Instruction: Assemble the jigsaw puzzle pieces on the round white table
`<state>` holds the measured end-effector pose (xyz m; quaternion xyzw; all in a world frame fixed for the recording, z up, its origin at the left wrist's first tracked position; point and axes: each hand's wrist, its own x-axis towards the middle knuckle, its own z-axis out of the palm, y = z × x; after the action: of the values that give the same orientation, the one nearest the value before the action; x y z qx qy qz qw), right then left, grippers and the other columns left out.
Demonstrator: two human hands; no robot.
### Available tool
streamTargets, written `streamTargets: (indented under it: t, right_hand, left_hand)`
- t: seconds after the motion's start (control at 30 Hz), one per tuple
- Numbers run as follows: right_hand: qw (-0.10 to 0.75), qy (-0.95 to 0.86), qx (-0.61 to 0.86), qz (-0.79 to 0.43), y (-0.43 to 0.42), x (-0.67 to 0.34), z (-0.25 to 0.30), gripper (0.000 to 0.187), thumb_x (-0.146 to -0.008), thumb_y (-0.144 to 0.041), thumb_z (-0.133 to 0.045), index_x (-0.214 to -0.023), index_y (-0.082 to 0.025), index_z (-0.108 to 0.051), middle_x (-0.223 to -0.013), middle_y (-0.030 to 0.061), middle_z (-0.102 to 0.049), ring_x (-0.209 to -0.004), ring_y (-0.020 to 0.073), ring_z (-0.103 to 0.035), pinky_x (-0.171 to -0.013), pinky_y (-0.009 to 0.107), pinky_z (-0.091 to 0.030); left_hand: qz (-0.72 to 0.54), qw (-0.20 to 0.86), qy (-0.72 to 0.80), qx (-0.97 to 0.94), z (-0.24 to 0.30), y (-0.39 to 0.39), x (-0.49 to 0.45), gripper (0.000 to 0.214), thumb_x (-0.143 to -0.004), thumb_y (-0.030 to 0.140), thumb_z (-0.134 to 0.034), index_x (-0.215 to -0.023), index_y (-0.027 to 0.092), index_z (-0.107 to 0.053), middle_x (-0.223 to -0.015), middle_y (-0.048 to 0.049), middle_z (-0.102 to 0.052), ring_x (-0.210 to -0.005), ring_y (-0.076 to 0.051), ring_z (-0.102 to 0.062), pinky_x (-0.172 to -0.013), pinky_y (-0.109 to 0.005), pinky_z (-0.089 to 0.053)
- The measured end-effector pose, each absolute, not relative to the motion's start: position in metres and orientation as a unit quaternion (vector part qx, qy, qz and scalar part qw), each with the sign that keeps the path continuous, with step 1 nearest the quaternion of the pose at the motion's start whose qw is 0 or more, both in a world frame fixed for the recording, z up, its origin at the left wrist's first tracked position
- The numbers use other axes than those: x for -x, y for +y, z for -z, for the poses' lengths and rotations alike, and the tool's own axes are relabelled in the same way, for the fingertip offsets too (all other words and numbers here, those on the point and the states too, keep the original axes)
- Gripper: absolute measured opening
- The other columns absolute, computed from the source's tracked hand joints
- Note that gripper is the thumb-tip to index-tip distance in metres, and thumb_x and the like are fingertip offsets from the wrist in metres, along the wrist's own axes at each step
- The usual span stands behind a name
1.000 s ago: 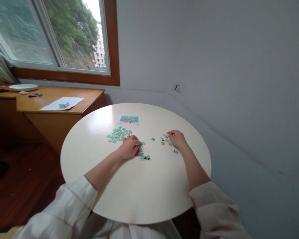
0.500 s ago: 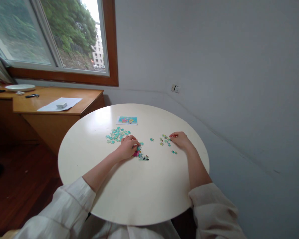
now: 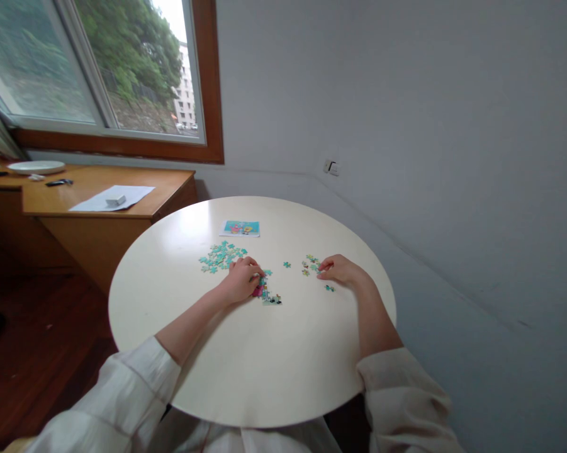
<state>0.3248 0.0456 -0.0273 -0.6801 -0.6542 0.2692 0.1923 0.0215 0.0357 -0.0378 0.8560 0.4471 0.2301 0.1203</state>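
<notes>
My left hand [image 3: 243, 279] lies over the left side of a partly joined jigsaw puzzle [image 3: 272, 301], fingers curled with their tips pressed on it. The hand hides part of its pink and teal area. To the right, my right hand [image 3: 338, 269] is at a small group of loose jigsaw pieces [image 3: 311, 259], thumb and fingers apart at the pieces. No held piece can be made out there. One teal piece [image 3: 287, 265] lies alone between the hands. Just below my right hand is a dark and teal piece [image 3: 329, 288].
A pile of teal jigsaw pieces [image 3: 221, 256] lies beyond my left hand. Behind it is a picture card [image 3: 240, 228] with cartoon figures. The round white table [image 3: 264, 371] stands beside a wooden desk [image 3: 174, 182] and the wall. On the desk are paper [image 3: 139, 192] and a small white box [image 3: 116, 200].
My right hand has shifted slightly left and down over the small group, and its thumb and fingers have spread. My left hand stays on the joined puzzle.
</notes>
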Motion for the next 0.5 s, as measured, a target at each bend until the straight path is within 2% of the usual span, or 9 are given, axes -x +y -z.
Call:
streamTargets:
  t: [0.3,0.5]
  right_hand:
    - [0.183,-0.657,0.671,-0.291,0.0427,-0.3192,0.0217,0.016,-0.055,-0.022,-0.067,-0.067,-0.012,-0.064,-0.053,-0.0021,-0.055,-0.048,0.0082,-0.046,-0.047,0.02,-0.033]
    - [0.232,-0.634,0.693,-0.254,0.0423,-0.3197,0.0234,0.023,-0.048,-0.025,-0.073,-0.067,-0.013,-0.066,-0.055,-0.0005,-0.058,-0.052,0.0101,-0.049,-0.05,0.021,-0.036]
  left_hand:
    - [-0.229,0.122,0.449,-0.855,0.037,0.0351,-0.0215,0.026,-0.075,0.018,-0.043,-0.084,0.022,-0.067,-0.1,-0.0068,-0.054,-0.098,-0.024,-0.046,-0.089,-0.043,-0.033]
    - [-0.232,0.125,0.445,-0.856,0.0368,0.0348,-0.0216,0.026,-0.075,0.018,-0.042,-0.084,0.021,-0.067,-0.099,-0.0074,-0.055,-0.097,-0.025,-0.046,-0.089,-0.044,-0.033]
